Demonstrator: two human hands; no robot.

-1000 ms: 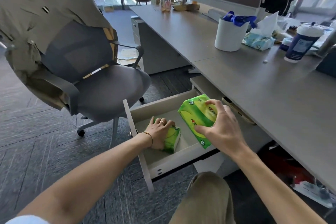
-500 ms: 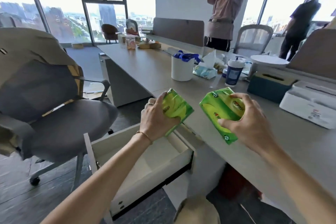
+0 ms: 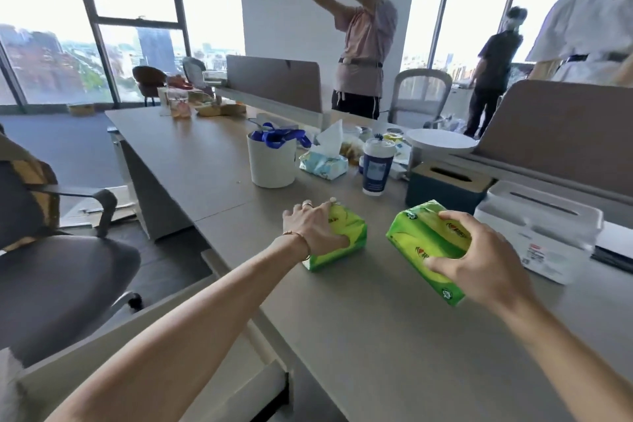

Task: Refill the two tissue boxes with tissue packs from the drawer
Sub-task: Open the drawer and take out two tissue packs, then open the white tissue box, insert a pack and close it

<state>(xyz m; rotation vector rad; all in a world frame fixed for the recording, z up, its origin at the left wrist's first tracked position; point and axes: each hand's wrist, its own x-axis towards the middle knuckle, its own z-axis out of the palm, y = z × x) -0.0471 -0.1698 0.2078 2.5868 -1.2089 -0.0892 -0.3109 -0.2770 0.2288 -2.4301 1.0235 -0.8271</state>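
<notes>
My left hand (image 3: 313,228) grips a green tissue pack (image 3: 344,238) that rests on the grey desk (image 3: 359,329). To its right, my right hand (image 3: 479,265) holds a second green tissue pack (image 3: 419,243), tilted and just above the desk. Behind them stand the two tissue boxes: a dark teal box with a wooden lid (image 3: 445,183) and a white box (image 3: 537,233), both with nothing showing in their slots. The open drawer (image 3: 219,384) sits below the desk's edge at lower left, partly hidden by my left arm.
A white cylindrical container (image 3: 272,163) with blue straps, an opened light blue tissue pack (image 3: 323,163) and a blue-and-white cup (image 3: 376,166) stand behind the packs. A grey office chair (image 3: 65,260) is at left. People stand beyond the desk dividers (image 3: 561,120).
Both hands lifted the two green packs out of the drawer and carried them forward over the desk. The left pack now rests on the desktop. My view rose from the drawer to the desk.
</notes>
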